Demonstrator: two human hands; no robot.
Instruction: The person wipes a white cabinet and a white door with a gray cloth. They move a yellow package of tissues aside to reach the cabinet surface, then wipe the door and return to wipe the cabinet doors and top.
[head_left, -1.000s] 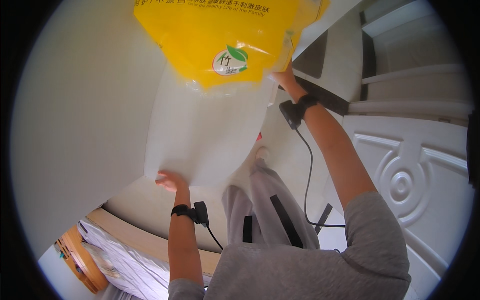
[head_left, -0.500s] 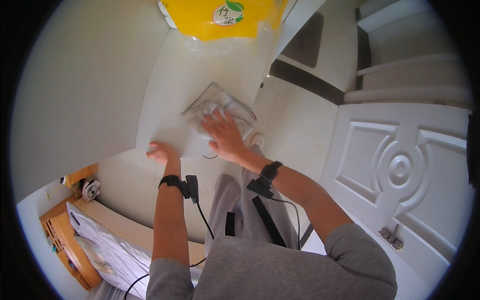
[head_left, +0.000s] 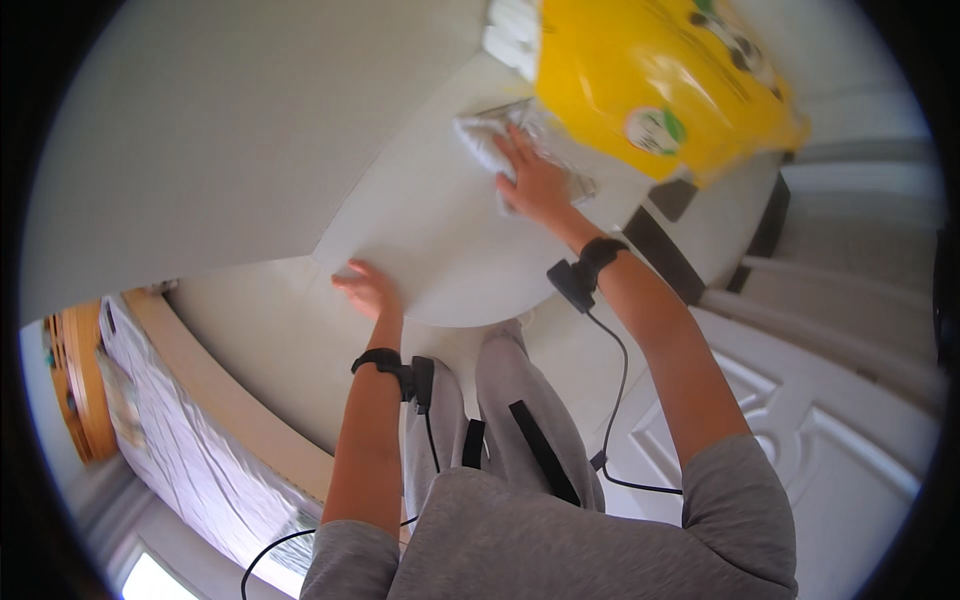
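My right hand [head_left: 537, 187] lies with fingers stretched out on a white and grey cloth [head_left: 480, 143], pressing it against a white tabletop [head_left: 420, 240]. The cloth is bunched, and part of it is hidden under the hand. Just beyond the cloth is a large yellow plastic pack [head_left: 620, 90], close to my fingers. My left hand [head_left: 368, 288] rests at the near left edge of the tabletop, thumb and fingers apart, holding nothing.
A tall pale panel [head_left: 230, 130] rises along the tabletop's left side. White rolls [head_left: 513, 38] show beside the yellow pack. A bed [head_left: 190, 420] stands lower left, and a white panelled door [head_left: 840, 440] at right. Cables hang from both wrist straps.
My right hand and the cloth have moved farther away across the tabletop, up to the yellow pack. The view has shifted and turned. My left hand stays by the edge.
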